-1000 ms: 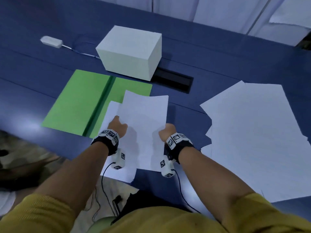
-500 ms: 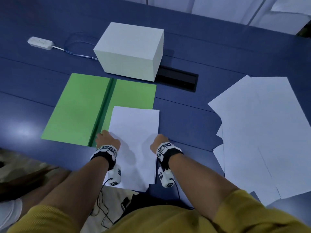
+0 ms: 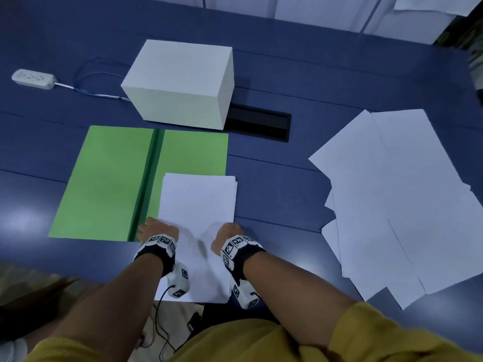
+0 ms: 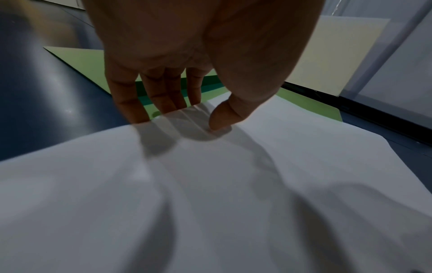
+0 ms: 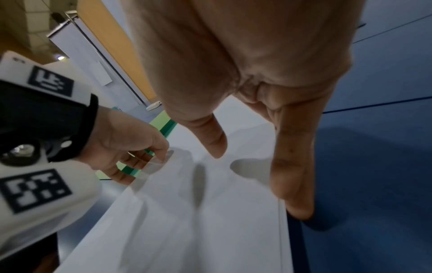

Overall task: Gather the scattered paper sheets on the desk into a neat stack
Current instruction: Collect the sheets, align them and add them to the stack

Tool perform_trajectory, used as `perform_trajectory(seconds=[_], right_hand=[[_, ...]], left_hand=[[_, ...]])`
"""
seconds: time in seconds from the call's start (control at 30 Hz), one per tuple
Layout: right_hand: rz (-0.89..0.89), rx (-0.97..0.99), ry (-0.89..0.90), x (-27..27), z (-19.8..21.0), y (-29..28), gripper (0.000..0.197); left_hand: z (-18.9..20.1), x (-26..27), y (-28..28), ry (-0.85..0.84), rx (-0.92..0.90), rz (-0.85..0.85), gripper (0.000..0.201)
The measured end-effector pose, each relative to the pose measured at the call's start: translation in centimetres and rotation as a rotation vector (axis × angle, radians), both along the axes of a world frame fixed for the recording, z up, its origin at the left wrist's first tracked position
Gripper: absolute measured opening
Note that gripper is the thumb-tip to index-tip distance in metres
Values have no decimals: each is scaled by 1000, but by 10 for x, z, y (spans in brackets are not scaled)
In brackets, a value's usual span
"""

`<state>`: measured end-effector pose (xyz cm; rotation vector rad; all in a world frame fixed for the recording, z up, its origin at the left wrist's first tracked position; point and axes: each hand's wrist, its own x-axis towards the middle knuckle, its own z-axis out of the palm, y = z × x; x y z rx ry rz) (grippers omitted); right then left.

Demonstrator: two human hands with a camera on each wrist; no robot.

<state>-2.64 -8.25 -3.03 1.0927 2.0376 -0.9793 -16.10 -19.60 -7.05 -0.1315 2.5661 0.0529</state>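
Observation:
A small stack of white sheets (image 3: pixel 196 202) lies at the desk's near edge, its far left corner over the green folder (image 3: pixel 109 178). My left hand (image 4: pixel 187 112) pinches the stack's left edge, thumb (image 4: pixel 222 118) on top and fingers (image 4: pixel 161 99) underneath; it also shows in the head view as the left hand (image 3: pixel 156 228). My right hand (image 3: pixel 226 232) stands at the stack's right edge: its straight fingers (image 5: pixel 292 175) run down along the edge of the stack (image 5: pixel 187 221), and the thumb (image 5: pixel 211 140) hovers above the paper. More loose sheets (image 3: pixel 392 205) lie fanned out at the right.
A white box (image 3: pixel 180 82) stands behind the folder, beside a black cable slot (image 3: pixel 258 124) in the blue desk (image 3: pixel 274 184). A white power strip (image 3: pixel 32 78) with its cord lies at the far left. The stack's near end hangs over the desk edge.
The sheets, held up and skewed a second ago, now lie flat on the desk as one squared stack. Both hands stay at its side edges.

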Motion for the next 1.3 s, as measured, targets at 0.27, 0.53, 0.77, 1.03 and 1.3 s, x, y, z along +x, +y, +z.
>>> perform_trajectory(seconds=[0.27, 0.53, 0.77, 1.03, 1.3], right_hand=[[-26, -36, 34, 15, 7, 20, 17], [-588, 74, 205, 124, 9, 127, 55], [-736, 393, -21, 298, 0, 233, 53], [-1019, 473, -328, 448, -25, 290, 95], [-905, 404, -350, 475, -48, 295, 116]], left_hand=[[7, 3, 11, 22, -63, -91, 47], [18, 31, 58, 202, 214, -208, 64], [26, 125, 178, 0, 593, -570, 47], [22, 265, 288, -281, 476, -641, 71], [5, 334, 337, -241, 364, -432, 91]])
